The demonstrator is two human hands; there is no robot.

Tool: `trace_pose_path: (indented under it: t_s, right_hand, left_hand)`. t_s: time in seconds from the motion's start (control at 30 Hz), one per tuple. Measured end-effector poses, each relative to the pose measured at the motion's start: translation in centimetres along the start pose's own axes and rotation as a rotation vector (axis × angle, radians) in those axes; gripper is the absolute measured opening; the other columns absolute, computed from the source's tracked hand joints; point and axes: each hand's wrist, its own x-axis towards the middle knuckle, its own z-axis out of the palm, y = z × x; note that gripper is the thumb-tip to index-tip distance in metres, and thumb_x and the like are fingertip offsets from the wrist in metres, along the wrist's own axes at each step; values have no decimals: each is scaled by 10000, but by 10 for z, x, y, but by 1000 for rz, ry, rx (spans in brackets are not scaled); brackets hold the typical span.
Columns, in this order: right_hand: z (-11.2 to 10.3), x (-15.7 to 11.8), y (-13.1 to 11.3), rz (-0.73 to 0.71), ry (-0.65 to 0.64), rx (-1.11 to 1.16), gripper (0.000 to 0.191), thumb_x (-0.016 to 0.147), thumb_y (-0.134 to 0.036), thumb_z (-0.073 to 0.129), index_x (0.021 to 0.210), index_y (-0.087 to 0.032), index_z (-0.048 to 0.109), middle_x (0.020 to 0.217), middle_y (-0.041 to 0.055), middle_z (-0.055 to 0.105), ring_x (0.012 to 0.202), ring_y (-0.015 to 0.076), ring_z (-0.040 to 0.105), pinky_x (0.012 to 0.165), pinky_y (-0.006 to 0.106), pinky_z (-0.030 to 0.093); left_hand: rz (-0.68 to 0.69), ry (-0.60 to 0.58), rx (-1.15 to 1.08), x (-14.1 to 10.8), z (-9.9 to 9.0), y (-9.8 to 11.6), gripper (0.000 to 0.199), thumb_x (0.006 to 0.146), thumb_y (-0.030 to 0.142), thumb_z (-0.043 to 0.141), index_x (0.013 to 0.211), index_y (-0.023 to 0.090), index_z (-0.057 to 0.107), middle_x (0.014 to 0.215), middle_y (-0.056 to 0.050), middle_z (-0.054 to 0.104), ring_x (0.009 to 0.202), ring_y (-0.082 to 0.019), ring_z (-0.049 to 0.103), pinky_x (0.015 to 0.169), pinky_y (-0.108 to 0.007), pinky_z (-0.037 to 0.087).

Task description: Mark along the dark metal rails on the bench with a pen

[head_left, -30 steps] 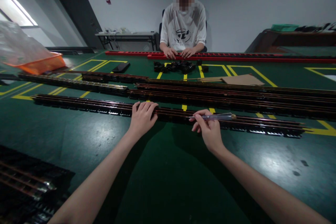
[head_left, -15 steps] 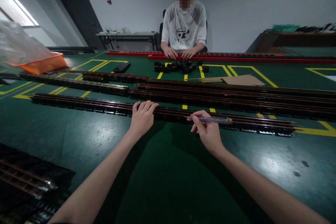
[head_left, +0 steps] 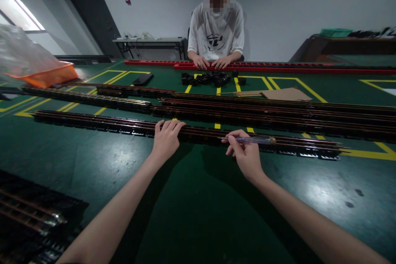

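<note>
A long black strip with copper-coloured bars [head_left: 93, 120] lies across the green table in front of me. My left hand [head_left: 167, 138] wraps over its near edge, fingers bent across the top, the thumb side facing right. To the right, my right hand [head_left: 246, 152] pinches a screwdriver with a clear purplish handle [head_left: 262, 140]. The tool lies nearly level above the same strip, its thin tip pointing left; whether the tip touches the strip I cannot tell.
Behind lie several similar strips [head_left: 278, 117], and more sit at the lower left [head_left: 27, 210]. Beyond are cardboard [head_left: 287, 94], black parts [head_left: 213, 78], a phone [head_left: 143, 79] and an orange basket [head_left: 52, 75]. Across the table a person's hands [head_left: 221, 62] rest at red rails [head_left: 278, 68].
The strip has slid slightly left, and my left hand has shifted left with it. My right hand keeps hold of the screwdriver, almost in the same place.
</note>
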Motion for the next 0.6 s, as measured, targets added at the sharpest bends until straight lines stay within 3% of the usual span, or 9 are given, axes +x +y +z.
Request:
trace_pose_path:
  t_s: [0.6]
  right_hand:
    - [1, 1, 2, 18, -23, 36, 191, 858, -375, 519, 818, -189, 539, 780, 39, 673, 481, 92, 557, 432, 220, 412]
  left_hand:
    - [8, -17, -12, 0, 1, -2, 456, 788, 15, 342, 1121, 231, 567, 1117, -67, 656, 1066, -242, 563, 975, -452, 327]
